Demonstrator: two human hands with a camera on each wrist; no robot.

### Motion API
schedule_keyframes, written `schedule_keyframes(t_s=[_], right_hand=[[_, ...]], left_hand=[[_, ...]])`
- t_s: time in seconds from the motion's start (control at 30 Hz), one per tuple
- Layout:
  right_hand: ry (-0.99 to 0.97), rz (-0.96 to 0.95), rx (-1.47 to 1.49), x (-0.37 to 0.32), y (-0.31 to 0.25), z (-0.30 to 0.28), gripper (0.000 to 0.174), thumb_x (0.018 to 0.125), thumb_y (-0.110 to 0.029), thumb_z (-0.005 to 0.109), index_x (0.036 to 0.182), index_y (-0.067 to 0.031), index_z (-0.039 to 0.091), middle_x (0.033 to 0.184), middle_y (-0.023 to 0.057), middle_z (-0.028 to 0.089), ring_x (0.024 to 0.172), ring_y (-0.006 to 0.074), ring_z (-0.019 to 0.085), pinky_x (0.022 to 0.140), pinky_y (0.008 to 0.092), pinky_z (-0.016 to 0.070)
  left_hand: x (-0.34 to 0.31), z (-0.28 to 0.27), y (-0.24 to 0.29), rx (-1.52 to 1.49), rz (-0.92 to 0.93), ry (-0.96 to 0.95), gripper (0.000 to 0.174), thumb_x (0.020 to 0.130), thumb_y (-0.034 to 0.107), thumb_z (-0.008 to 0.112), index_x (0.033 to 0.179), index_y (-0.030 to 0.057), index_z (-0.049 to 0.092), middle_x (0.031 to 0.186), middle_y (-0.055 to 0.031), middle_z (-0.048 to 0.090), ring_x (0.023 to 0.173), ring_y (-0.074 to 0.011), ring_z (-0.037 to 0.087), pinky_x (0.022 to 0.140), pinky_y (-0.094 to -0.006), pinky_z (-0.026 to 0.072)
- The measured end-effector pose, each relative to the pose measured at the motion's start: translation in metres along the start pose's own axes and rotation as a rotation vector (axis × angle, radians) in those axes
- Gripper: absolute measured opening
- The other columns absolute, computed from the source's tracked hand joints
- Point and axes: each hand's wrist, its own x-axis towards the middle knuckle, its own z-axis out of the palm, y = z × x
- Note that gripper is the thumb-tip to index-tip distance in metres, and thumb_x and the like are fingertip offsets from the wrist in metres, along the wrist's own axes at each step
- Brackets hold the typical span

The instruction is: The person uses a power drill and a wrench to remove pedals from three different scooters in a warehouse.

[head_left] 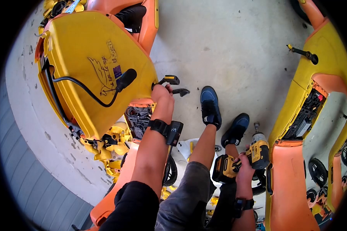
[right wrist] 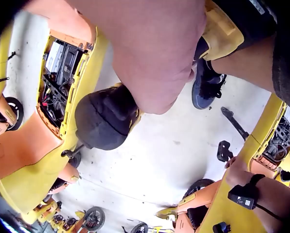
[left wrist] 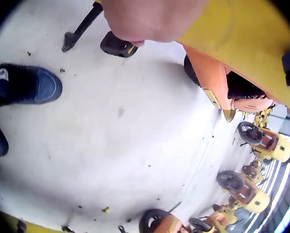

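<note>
My right hand (head_left: pixel 243 169) grips the handle of a yellow and black cordless impact wrench (head_left: pixel 258 154). A socket (head_left: pixel 256 126) on its nose points away from me over the floor; its dark rear end (right wrist: pixel 103 119) shows in the right wrist view. My left hand (head_left: pixel 164 96) is at the lower edge of a yellow vehicle body panel (head_left: pixel 85 57), close beside a black pedal (head_left: pixel 171 79). Next to these fingers a black arm (head_left: pixel 181 92) sticks out. In the left wrist view the hand hides the spot; I cannot tell what its fingers hold.
A second yellow and orange vehicle (head_left: pixel 289 104) stands at right, its compartment (head_left: pixel 304 115) of wiring uncovered and a crank (head_left: pixel 304 53) jutting out. A cabled black part (head_left: pixel 126 79) lies across the left panel. Yellow parts (head_left: pixel 115 142) are piled at left. My shoes (head_left: pixel 210 106) stand between the vehicles.
</note>
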Motion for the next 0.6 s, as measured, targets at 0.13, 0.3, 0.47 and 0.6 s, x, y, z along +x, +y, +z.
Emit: schedule_keyframes(t_s=[0.13,0.3,0.47,0.6], right_hand=[[0.005,-0.003,0.001,-0.001,-0.006,0.003,0.048,0.08,0.003,0.057,0.127,-0.0001,0.048,0.085,0.0058,0.055,0.064,0.0144,0.055,0.064,0.0272,0.048],[-0.004,-0.03,-0.016,-0.009,-0.022,0.009,0.048,0.078,0.004,0.057,0.125,-0.0001,0.05,0.082,0.0058,0.054,0.063,0.0153,0.056,0.062,0.0279,0.0481],[-0.065,-0.08,-0.086,-0.019,-0.067,0.03,0.045,0.078,0.005,0.056,0.122,-0.0013,0.051,0.082,0.0063,0.055,0.062,0.0159,0.055,0.061,0.029,0.049],[-0.142,-0.176,-0.122,-0.036,-0.123,0.066,0.045,0.078,0.007,0.055,0.123,-0.0015,0.051,0.083,0.0069,0.055,0.062,0.0159,0.055,0.061,0.029,0.0493]], left_hand=[[0.009,-0.035,-0.039,0.451,0.275,-0.322,0.032,0.093,0.023,0.039,0.095,-0.0036,0.057,0.069,-0.0139,0.066,0.049,-0.0217,0.059,0.047,-0.0315,0.0454],[-0.033,-0.096,-0.088,0.618,0.017,-0.612,0.031,0.092,0.015,0.04,0.108,-0.0036,0.059,0.079,-0.0127,0.069,0.05,-0.0161,0.057,0.044,-0.0273,0.0412],[-0.08,-0.119,-0.072,0.558,0.028,-0.867,0.029,0.095,0.014,0.049,0.112,-0.0061,0.06,0.081,-0.0128,0.069,0.049,-0.0131,0.055,0.045,-0.0255,0.0419],[-0.118,-0.108,-0.025,0.626,0.211,-0.831,0.031,0.095,0.027,0.059,0.087,-0.0026,0.065,0.068,-0.009,0.066,0.047,-0.0107,0.054,0.047,-0.0264,0.0433]])
